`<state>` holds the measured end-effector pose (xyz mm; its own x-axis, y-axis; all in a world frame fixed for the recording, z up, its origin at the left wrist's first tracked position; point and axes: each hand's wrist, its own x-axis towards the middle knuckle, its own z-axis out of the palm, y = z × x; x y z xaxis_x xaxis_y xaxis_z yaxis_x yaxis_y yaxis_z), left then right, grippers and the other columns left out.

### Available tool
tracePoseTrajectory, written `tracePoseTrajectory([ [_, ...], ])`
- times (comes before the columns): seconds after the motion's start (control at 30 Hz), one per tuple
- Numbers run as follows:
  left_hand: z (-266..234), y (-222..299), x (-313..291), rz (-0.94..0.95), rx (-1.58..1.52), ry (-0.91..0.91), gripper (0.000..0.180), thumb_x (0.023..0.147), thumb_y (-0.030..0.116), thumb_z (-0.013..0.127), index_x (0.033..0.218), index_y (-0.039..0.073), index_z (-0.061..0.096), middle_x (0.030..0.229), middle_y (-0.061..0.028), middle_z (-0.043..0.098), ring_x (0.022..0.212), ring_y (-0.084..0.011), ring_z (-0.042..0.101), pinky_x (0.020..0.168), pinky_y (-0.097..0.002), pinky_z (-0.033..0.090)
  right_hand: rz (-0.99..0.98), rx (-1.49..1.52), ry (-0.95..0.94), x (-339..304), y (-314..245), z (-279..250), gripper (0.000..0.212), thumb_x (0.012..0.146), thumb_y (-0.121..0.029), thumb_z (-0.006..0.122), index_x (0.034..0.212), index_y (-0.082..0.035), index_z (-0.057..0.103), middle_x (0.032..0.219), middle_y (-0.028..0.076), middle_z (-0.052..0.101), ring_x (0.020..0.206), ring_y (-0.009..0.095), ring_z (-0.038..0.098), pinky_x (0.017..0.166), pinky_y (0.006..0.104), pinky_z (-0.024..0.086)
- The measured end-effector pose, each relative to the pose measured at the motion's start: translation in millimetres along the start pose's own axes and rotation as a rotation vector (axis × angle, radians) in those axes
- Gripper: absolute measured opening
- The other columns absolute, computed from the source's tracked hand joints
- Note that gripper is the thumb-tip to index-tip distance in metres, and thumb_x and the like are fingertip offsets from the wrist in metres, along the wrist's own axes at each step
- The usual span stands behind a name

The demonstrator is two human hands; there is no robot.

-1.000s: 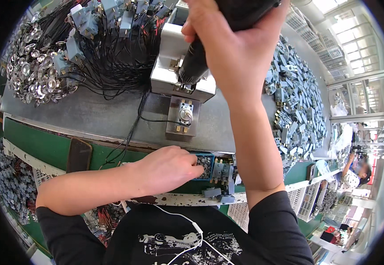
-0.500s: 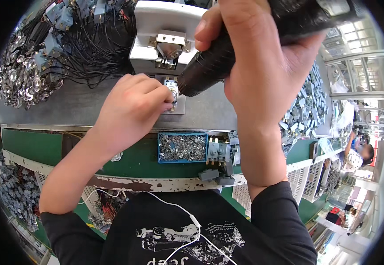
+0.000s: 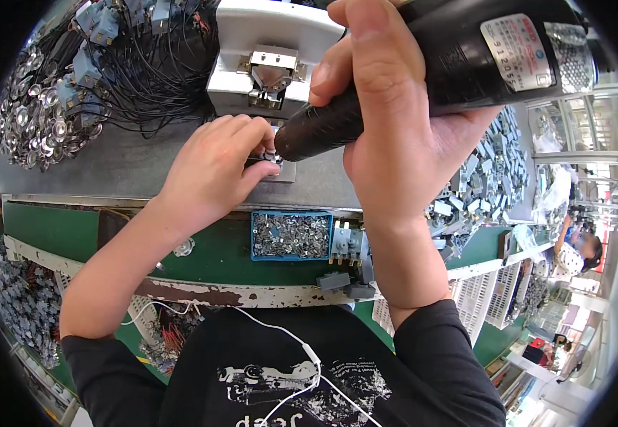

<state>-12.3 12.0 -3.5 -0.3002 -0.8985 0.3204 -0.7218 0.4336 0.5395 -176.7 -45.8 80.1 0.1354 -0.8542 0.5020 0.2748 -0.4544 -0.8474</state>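
Note:
My right hand [image 3: 394, 135] is wrapped around a thick black power screwdriver [image 3: 323, 132], held slanting with its nose down to the left. That nose sits right over a small metal part [image 3: 273, 157] on a flat metal plate [image 3: 287, 173]. My left hand [image 3: 213, 167] reaches in from the left, its thumb and forefinger closed on the small metal part beside the nose. Fingers and tool hide most of that part and the driver's tip.
Behind the plate stands a white machine body [image 3: 245, 35] with a metal clamp [image 3: 273, 75]. Black cables [image 3: 159, 85] and shiny round metal pieces [image 3: 49, 132] heap at left. A blue tray [image 3: 291, 236] of small hardware sits nearer me, beside grey switch-like blocks [image 3: 348, 242]. Grey parts [image 3: 487, 171] pile at right.
The screwdriver and right hand have shifted slightly left and rolled, showing a label. My left thumb and fingers have come round the small part, which now shows less.

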Motion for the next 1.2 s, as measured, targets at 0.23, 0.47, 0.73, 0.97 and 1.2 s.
tracePoseTrajectory([
  [0.23, 0.7, -1.9, -1.1, -0.013, -0.012, 0.005, 0.033, 0.083, 0.017, 0.08, 0.104, 0.009, 0.057, 0.093, -0.0066, 0.063, 0.094, -0.03, 0.063, 0.084, -0.0428, 0.048, -0.026, 0.012, 0.005, -6.3, 1.9, 1.1, 0.066, 0.096, 0.001, 0.069, 0.148, -0.003, 0.028, 0.104, 0.019, 0.069, 0.072, 0.018, 0.069, 0.066, 0.0325, 0.058],
  [0.47, 0.5, -1.0, -0.6, -0.017, -0.029, -0.006, 0.032, 0.084, 0.015, 0.079, 0.106, 0.009, 0.058, 0.094, -0.0068, 0.064, 0.095, -0.0297, 0.063, 0.085, -0.043, 0.049, -0.054, 0.024, 0.008, -4.4, 7.1, 1.6, 0.075, 0.098, -0.001, 0.067, 0.157, -0.004, 0.021, 0.108, 0.021, 0.069, 0.073, 0.02, 0.07, 0.067, 0.0341, 0.059],
  [0.73, -0.2, -1.0, -1.3, -0.012, -0.041, 0.006, 0.032, 0.085, 0.015, 0.078, 0.108, 0.009, 0.057, 0.093, -0.0068, 0.063, 0.094, -0.0299, 0.063, 0.085, -0.0427, 0.049, -0.162, 0.138, -0.006, -5.3, -0.8, 7.4, 0.089, 0.098, -0.002, 0.066, 0.164, -0.011, 0.007, 0.097, 0.018, 0.07, 0.058, 0.015, 0.065, 0.055, 0.0303, 0.055],
  [0.97, 0.2, -0.6, -0.6, -0.01, -0.046, -0.005, 0.03, 0.085, 0.015, 0.077, 0.107, 0.008, 0.057, 0.093, -0.007, 0.062, 0.094, -0.0297, 0.062, 0.085, -0.0427, 0.048, -0.228, 0.06, -0.045, -0.3, -8.2, 2.5, 0.085, 0.099, -0.005, 0.065, 0.162, -0.009, 0.008, 0.094, 0.018, 0.07, 0.057, 0.015, 0.064, 0.055, 0.0306, 0.055],
  [1.2, -2.0, -1.1, -1.5, -0.016, -0.048, -0.038, 0.028, 0.084, 0.014, 0.078, 0.101, 0.004, 0.059, 0.095, -0.0117, 0.06, 0.094, -0.0347, 0.06, 0.084, -0.0455, 0.048, -0.266, -0.025, -0.069, -1.4, -13.4, -2.3, 0.078, 0.099, -0.007, 0.064, 0.159, -0.007, 0.014, 0.089, 0.016, 0.069, 0.056, 0.015, 0.063, 0.055, 0.0324, 0.055],
])
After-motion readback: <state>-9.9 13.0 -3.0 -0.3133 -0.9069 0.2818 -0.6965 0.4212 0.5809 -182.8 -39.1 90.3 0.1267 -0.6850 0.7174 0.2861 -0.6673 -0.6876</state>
